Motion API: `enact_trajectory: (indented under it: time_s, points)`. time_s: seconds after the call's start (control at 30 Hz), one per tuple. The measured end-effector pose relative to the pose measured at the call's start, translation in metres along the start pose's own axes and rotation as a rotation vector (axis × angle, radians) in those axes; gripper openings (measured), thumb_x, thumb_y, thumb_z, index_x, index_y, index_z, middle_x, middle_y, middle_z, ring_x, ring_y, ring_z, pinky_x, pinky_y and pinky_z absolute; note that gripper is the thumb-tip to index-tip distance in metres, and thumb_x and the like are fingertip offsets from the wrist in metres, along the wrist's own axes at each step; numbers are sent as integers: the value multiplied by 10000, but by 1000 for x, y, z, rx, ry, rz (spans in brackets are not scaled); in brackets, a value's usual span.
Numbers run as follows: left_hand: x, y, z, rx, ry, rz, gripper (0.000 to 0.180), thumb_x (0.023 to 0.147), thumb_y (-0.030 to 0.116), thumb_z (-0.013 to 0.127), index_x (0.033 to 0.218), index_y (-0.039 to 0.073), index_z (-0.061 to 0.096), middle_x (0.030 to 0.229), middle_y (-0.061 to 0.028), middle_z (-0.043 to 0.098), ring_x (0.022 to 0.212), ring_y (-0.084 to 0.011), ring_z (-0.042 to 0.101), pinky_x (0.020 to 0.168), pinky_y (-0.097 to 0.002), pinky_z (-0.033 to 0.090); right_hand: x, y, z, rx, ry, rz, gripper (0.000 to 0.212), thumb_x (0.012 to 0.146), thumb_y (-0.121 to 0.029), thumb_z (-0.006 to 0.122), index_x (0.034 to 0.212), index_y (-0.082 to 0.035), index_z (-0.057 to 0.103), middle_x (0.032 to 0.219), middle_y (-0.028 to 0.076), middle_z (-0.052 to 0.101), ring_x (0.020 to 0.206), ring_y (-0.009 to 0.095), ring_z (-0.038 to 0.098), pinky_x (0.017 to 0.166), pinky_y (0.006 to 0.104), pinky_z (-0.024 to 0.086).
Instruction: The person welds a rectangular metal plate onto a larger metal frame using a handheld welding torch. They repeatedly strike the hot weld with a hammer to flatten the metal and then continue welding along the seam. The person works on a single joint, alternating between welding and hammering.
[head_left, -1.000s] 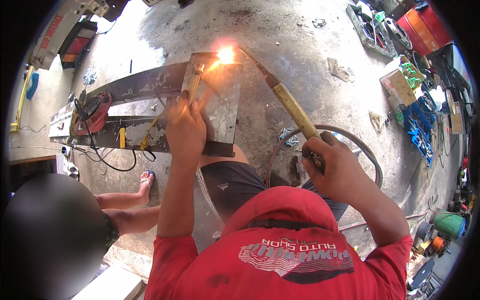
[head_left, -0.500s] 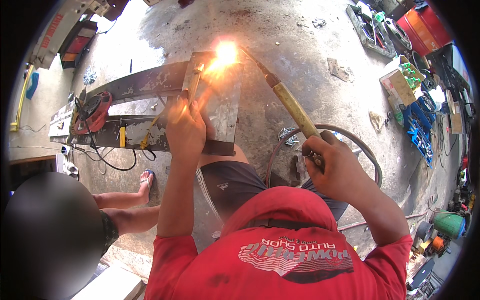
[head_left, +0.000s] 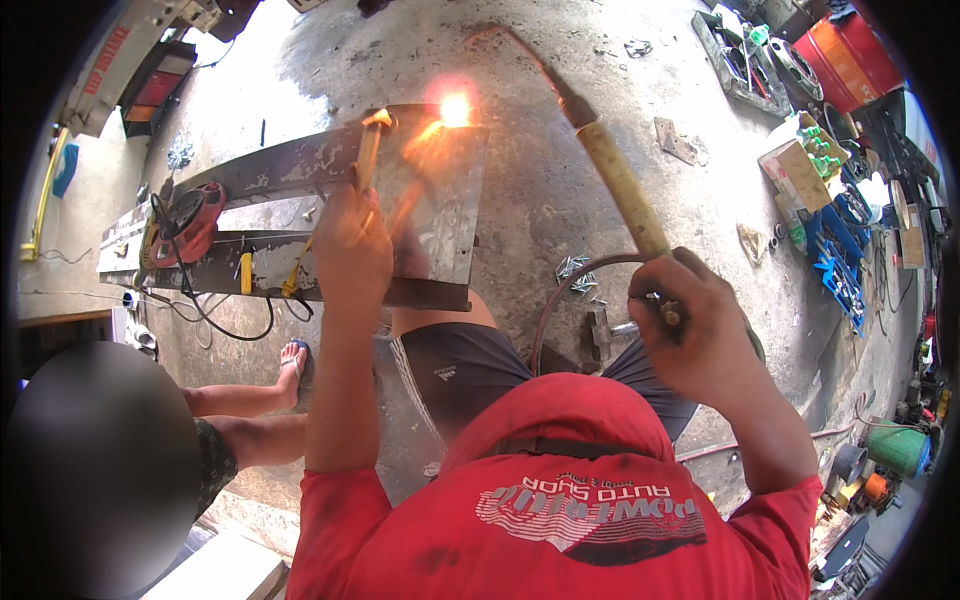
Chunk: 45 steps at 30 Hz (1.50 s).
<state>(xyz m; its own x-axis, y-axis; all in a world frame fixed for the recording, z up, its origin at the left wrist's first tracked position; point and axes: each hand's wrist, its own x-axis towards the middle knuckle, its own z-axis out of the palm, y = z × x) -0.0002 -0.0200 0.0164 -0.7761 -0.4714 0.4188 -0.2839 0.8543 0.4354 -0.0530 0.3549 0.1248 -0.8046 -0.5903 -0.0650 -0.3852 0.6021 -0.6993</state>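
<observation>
My right hand (head_left: 690, 325) is closed round the yellowish grip of a gas torch (head_left: 622, 185), whose thin bent neck points up and away to the left. A hose curves back from it beside my hand. Beyond the torch neck, to its lower left, a bright glowing spot (head_left: 455, 110) sits at the far edge of a steel plate (head_left: 440, 220). My left hand (head_left: 350, 250), smeared by motion, is closed on a short rod with a wider end (head_left: 370, 145), which stands over the plate's left part. The rod's exact kind does not show.
The plate tops a long metal frame (head_left: 290, 165) carrying a red power tool (head_left: 190, 225) with a black cord. A hammer (head_left: 600, 335) and loose bolts (head_left: 575, 272) lie near my knees. Another person's leg (head_left: 245, 398) is at left. Tools and a red drum (head_left: 850, 60) stand right.
The torch has swung up and right, its tip leaving the glowing spot. My right hand moved right. My left hand shifted left with the rod. The glow is smaller.
</observation>
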Motion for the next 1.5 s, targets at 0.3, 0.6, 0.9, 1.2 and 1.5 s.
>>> enact_trajectory:
  time_s: [0.3, 0.6, 0.9, 1.2, 1.5]
  points:
    - [53, 33, 4, -156, 60, 33, 469, 1138, 214, 598, 1596, 115, 621, 1150, -259, 779, 1033, -472, 763, 904, -558, 592, -4, 4, 2, 83, 36, 26, 176, 957, -19, 780, 1129, -34, 745, 1021, 204, 724, 910, 420, 757, 804, 489, 588]
    - [69, 41, 38, 11, -36, 37, 453, 1140, 276, 570, 1567, 144, 642, 1220, -293, 783, 1098, -516, 755, 935, -580, 612, -9, 15, 5, 34, 62, 32, 185, 952, -26, 781, 1133, -26, 747, 1034, 218, 735, 931, 443, 757, 826, 503, 594]
    - [60, 39, 46, 11, -248, -71, 492, 1148, 250, 537, 1630, 156, 551, 1362, -264, 743, 1188, -502, 740, 1012, -602, 605, -5, 17, 5, 52, 65, 21, 173, 957, -27, 778, 1126, -14, 741, 1034, 220, 735, 932, 445, 760, 829, 497, 596]
    - [43, 20, 19, -11, -11, -21, 482, 1130, 217, 568, 1589, 71, 582, 1318, -292, 744, 1155, -490, 745, 987, -620, 576, -4, 32, 11, 214, 75, 138, 186, 958, -37, 811, 1126, -2, 738, 1020, 195, 754, 861, 327, 756, 786, 403, 587]
    - [-9, -15, -57, -133, 97, -210, 453, 1141, 252, 639, 1540, 40, 659, 830, -66, 660, 730, -135, 624, 686, -340, 524, -7, 181, 55, 181, 145, 383, 276, 926, -62, 838, 1175, 3, 738, 981, 131, 754, 829, 185, 716, 775, 351, 574]
